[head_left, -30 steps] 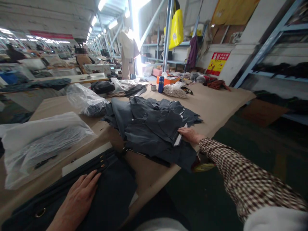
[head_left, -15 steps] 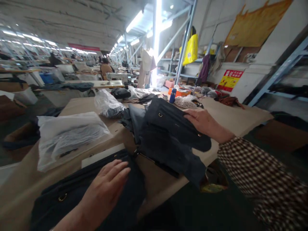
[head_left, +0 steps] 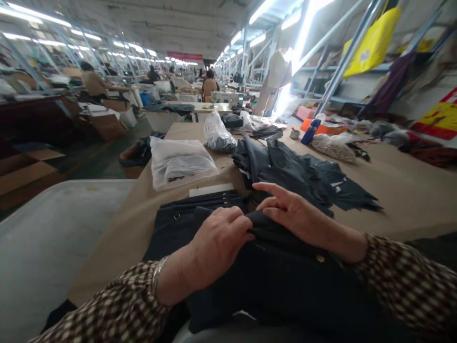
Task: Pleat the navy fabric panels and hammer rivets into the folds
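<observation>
— Where the table (head_left: 392,200) runs off toward twelve o'clock, what do we have before us?
— We have brown paper over the whole top, and off its edge at nine o'clock a white tub (head_left: 53,238). At one o'clock from our hands lies a heap of dark cloth (head_left: 296,166).
— And the thing we are handling?
— A dark garment piece (head_left: 285,281) at six o'clock, lying on the near edge of the table and running under both our wrists. At eleven o'clock from it sits a clear plastic bag (head_left: 180,162) with grey cloth inside.
— How do our hands stand?
— Our left hand (head_left: 217,238) is curled tight, its fingers pinching a fold at the far edge of the garment piece. Our right hand (head_left: 294,216), just beside it at three o'clock, is spread. One finger is stretched out straight and the rest lie loosely on the same fold, closed on nothing that we can see.
— Anything smaller?
— A blue bottle (head_left: 310,132) stands upright at one o'clock, beyond the heap, and a brass snap (head_left: 319,258) shows on the garment piece near our right wrist.
</observation>
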`<state>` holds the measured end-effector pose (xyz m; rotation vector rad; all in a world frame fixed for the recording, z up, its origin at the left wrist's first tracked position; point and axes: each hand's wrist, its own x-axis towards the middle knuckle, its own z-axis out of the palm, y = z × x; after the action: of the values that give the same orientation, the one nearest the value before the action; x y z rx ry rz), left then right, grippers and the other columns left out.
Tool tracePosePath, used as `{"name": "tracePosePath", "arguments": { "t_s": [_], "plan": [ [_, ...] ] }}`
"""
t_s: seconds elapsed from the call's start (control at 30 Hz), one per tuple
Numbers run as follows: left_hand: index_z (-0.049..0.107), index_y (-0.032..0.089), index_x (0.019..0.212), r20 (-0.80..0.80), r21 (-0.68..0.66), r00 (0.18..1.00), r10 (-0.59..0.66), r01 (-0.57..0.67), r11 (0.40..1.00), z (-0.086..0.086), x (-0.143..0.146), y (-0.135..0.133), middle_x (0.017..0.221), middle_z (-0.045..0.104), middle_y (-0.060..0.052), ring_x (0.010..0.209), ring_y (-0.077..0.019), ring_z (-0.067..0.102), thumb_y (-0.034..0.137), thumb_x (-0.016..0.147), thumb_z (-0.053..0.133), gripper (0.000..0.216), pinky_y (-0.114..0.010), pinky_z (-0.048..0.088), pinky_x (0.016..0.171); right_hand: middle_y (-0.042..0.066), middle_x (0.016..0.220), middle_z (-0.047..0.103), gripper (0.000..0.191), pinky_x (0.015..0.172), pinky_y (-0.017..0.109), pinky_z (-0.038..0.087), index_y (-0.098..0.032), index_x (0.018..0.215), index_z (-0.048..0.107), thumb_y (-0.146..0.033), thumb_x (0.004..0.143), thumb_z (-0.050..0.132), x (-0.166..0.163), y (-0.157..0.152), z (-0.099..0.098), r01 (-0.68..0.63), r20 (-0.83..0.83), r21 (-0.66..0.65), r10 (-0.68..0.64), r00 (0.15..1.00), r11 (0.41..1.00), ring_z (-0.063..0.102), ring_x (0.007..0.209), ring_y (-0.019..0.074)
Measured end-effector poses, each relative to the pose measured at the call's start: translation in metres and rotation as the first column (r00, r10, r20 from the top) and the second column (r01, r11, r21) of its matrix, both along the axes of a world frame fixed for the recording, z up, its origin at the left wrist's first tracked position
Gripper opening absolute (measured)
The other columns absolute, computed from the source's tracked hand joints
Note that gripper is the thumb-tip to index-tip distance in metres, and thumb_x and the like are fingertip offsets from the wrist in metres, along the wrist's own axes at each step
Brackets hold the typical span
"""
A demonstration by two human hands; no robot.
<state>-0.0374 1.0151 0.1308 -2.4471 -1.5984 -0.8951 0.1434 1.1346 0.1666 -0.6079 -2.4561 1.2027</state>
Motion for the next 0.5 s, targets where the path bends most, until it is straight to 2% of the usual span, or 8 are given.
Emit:
{"name": "tracePosePath", "arguments": {
  "t_s": [0.03, 0.1, 0.17, 0.2, 0.27, 0.33, 0.4, 0.5],
  "plan": [
    [0.054, 0.017, 0.084, -0.015, -0.051, 1.000, 0.006, -0.006, 0.999, -0.001, -0.002, -0.010, 0.082, 0.058, -0.004, 0.074, -0.0165, 0.052, 0.024, 0.094, 0.045, 0.015, -0.030, 0.045, 0.068, 0.007, 0.106, 0.067, 0.038, 0.082, 0.035, 0.051, -0.026, 0.127, 0.054, -0.032, 0.089, 0.050, 0.001, -0.007, -0.003, -0.012, 0.013, 0.156, 0.010, 1.000, 0.988, 0.062, 0.090, 0.0188],
    [0.053, 0.018, 0.082, -0.043, -0.136, 0.999, 0.002, -0.008, 0.991, 0.002, -0.007, -0.029, 0.079, 0.057, -0.002, 0.070, -0.0155, 0.051, 0.023, 0.094, 0.044, 0.015, -0.029, 0.042, 0.065, 0.008, 0.114, 0.065, 0.025, 0.097, 0.040, 0.043, -0.029, 0.109, 0.065, -0.035, 0.088, 0.053, 0.006, -0.023, -0.005, -0.100, 0.094, 0.392, 0.068, 0.993, 0.915, 0.058, 0.106, 0.0231],
    [0.052, 0.019, 0.083, -0.025, -0.202, 0.999, 0.020, -0.025, 0.979, 0.010, -0.016, -0.045, 0.076, 0.057, 0.000, 0.066, -0.0136, 0.050, 0.023, 0.094, 0.043, 0.015, -0.027, 0.038, 0.061, 0.009, 0.110, 0.066, 0.027, 0.098, 0.042, 0.041, -0.031, 0.111, 0.066, -0.039, 0.087, 0.056, 0.015, -0.035, -0.006, -0.203, 0.193, 0.459, 0.127, 0.973, 0.865, 0.059, 0.103, 0.0241],
    [0.052, 0.020, 0.083, -0.006, -0.237, 0.999, 0.052, -0.052, 0.970, 0.014, -0.022, -0.050, 0.073, 0.057, 0.002, 0.063, -0.0125, 0.049, 0.024, 0.094, 0.043, 0.015, -0.026, 0.036, 0.059, 0.009, 0.106, 0.067, 0.032, 0.094, 0.040, 0.043, -0.030, 0.116, 0.063, -0.039, 0.087, 0.057, 0.018, -0.038, -0.007, -0.222, 0.214, 0.453, 0.136, 0.967, 0.863, 0.060, 0.098, 0.0233],
    [0.054, 0.021, 0.081, 0.035, -0.326, 0.989, 0.146, -0.126, 0.937, 0.021, -0.037, -0.052, 0.069, 0.057, 0.004, 0.060, -0.0109, 0.049, 0.026, 0.092, 0.046, 0.015, -0.025, 0.033, 0.056, 0.007, 0.098, 0.069, 0.036, 0.081, 0.034, 0.048, -0.028, 0.120, 0.060, -0.040, 0.086, 0.058, 0.018, -0.035, -0.012, -0.205, 0.222, 0.380, 0.126, 0.967, 0.902, 0.062, 0.084, 0.0198],
    [0.056, 0.020, 0.078, 0.075, -0.424, 0.972, 0.221, -0.169, 0.890, 0.021, -0.056, -0.042, 0.067, 0.057, 0.004, 0.060, -0.0102, 0.050, 0.029, 0.089, 0.049, 0.015, -0.024, 0.034, 0.057, 0.003, 0.084, 0.068, 0.027, 0.064, 0.026, 0.046, -0.024, 0.108, 0.065, -0.040, 0.086, 0.058, 0.009, -0.022, -0.023, -0.162, 0.227, 0.225, 0.110, 0.968, 0.961, 0.059, 0.070, 0.0151],
    [0.058, 0.019, 0.078, 0.112, -0.505, 0.957, 0.267, -0.176, 0.845, 0.011, -0.074, -0.024, 0.067, 0.058, 0.004, 0.061, -0.0102, 0.051, 0.031, 0.087, 0.050, 0.017, -0.023, 0.036, 0.059, -0.001, 0.072, 0.063, 0.024, 0.054, 0.022, 0.041, -0.020, 0.090, 0.066, -0.040, 0.086, 0.056, -0.009, 0.000, -0.039, -0.099, 0.225, 0.065, 0.082, 0.971, 0.993, 0.054, 0.061, 0.0115],
    [0.062, 0.017, 0.082, 0.089, -0.561, 0.942, 0.324, -0.221, 0.798, -0.016, -0.100, 0.008, 0.072, 0.062, 0.002, 0.066, -0.0123, 0.054, 0.032, 0.086, 0.050, 0.019, -0.024, 0.039, 0.061, -0.002, 0.065, 0.057, 0.028, 0.049, 0.020, 0.036, -0.015, 0.078, 0.064, -0.042, 0.083, 0.055, -0.047, 0.037, -0.072, -0.009, 0.242, -0.059, 0.023, 0.970, 0.998, 0.048, 0.056, 0.0093]
  ]
}}
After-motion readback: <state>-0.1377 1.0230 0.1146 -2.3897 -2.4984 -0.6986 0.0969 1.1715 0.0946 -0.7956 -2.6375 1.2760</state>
